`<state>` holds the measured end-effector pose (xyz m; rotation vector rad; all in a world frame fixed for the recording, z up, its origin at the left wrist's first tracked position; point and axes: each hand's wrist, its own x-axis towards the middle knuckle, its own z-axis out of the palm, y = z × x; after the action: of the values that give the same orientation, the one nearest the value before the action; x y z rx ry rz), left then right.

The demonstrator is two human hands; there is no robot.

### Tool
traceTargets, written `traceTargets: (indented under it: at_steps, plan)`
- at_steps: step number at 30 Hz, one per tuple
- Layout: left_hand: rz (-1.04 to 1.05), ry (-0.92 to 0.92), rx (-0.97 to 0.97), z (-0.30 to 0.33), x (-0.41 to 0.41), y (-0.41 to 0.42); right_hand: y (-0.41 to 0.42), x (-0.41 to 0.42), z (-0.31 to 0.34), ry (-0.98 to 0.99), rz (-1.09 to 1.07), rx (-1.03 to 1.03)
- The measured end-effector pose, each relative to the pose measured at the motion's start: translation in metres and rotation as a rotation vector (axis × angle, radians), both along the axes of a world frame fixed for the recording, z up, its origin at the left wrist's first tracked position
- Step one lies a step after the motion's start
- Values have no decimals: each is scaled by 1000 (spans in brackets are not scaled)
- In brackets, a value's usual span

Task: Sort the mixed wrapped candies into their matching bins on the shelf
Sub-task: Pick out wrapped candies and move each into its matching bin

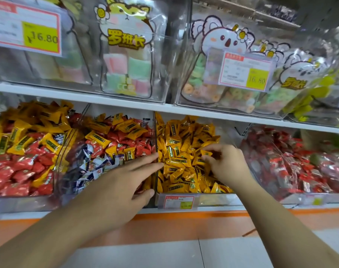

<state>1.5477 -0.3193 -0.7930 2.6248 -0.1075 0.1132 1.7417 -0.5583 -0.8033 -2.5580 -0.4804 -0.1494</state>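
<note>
While left hand point(114, 182) fingers lie straight over the divider point(155, 151), right hand point(225, 163) pinches a yellow candy point(206, 153).

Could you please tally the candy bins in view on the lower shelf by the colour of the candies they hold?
Mixed colours: 2 (left bin, second bin)
Yellow only: 1 (third bin)
Mostly red: 1 (right bin)
Total: 4 bins

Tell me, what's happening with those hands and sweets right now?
Left hand open, fingers straight over the divider. Right hand pinching a yellow candy in the yellow bin. Nothing blocking.
</note>
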Motion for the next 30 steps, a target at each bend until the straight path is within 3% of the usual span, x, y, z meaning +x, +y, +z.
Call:
traceTargets:
  at_steps: [6,15,25,30]
  plan:
    - [2,2,-25,2,0,-1,28,4,11,-129,96,-126]
    - [-5,-17,-34,-4,3,4,101,42,-17,26,318,-336]
    - [-18,31,-23,4,1,7,35,16,4,13,404,-399]
    - [5,45,-25,9,-7,7,22,2,19,47,339,-449]
